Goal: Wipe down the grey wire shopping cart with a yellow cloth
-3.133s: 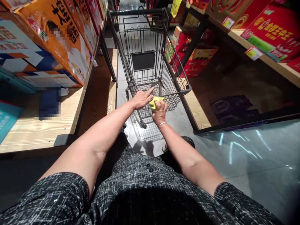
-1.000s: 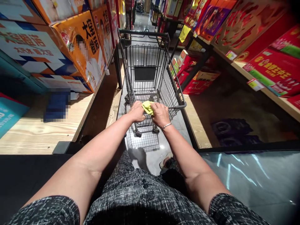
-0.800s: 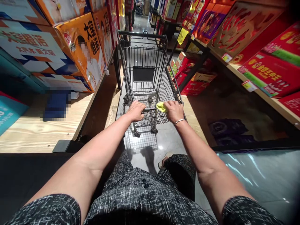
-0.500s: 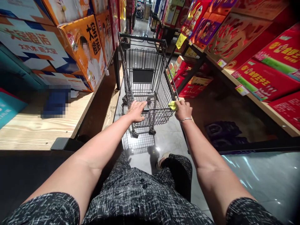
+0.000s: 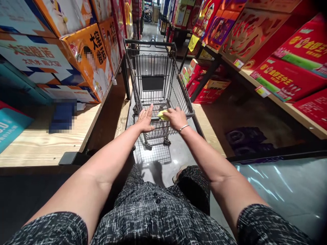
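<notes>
A dark wire shopping cart point(image 5: 155, 68) stands in the aisle straight ahead, its basket holding nothing I can see. My left hand point(image 5: 144, 119) lies flat on the left part of the handle bar, fingers stretched out. My right hand point(image 5: 175, 118) is closed on a small yellow cloth point(image 5: 162, 115) and presses it against the middle of the same bar. A thin bracelet sits on my right wrist.
Orange and white boxes point(image 5: 89, 58) line a wooden shelf point(image 5: 38, 143) on the left. Red gift boxes point(image 5: 286, 75) fill the shelves on the right, with more red boxes point(image 5: 212, 92) low beside the cart. The grey glossy floor point(image 5: 276, 190) runs on down the aisle.
My right hand slid the yellow cloth along the handle out to its right end, then back toward the middle. My left hand's fingers have straightened on the bar. The view has shifted slightly.
</notes>
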Demonstrator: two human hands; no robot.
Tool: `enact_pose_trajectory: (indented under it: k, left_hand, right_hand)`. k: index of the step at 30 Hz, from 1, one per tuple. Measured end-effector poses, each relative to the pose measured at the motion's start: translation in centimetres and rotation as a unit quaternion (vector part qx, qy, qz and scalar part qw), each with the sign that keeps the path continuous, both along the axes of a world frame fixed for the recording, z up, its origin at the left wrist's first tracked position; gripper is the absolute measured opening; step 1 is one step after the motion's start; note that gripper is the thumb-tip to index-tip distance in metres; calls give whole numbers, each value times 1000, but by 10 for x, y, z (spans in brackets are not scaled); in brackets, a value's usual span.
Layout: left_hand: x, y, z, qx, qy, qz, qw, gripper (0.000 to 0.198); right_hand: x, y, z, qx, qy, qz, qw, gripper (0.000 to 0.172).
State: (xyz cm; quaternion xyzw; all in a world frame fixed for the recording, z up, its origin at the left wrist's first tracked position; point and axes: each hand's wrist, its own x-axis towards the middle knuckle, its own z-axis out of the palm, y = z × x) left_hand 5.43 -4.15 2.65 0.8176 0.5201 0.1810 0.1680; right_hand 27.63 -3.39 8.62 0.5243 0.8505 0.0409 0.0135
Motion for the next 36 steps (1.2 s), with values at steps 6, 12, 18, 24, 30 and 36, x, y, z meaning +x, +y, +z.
enact_pose_trajectory:
  k: [6, 12, 18, 24, 30, 36]
  left_hand:
    - [11, -2, 28, -11, 152, 1, 988, 73]
    - [58, 4, 48, -69, 233, 22, 970, 64]
    - [84, -1, 39, -38, 172, 36, 984, 65]
    - [67, -4, 34, -20, 138, 15, 990, 59]
    - [61, -4, 31, -31, 135, 13, 990, 65]
    - [64, -10, 30, -29, 131, 14, 991, 62]
  right_hand:
    - [101, 30, -21, 75, 49, -167, 982, 46]
    - [89, 14, -95, 178, 233, -211, 932, 71]
    - [50, -9, -167, 108, 254, -228, 934, 65]
    - [45, -35, -230, -93, 211, -220, 948, 59]
    - [61, -28, -202, -60, 237, -208, 947, 53]
    - [87, 0, -138, 139, 351, -307, 874, 53]
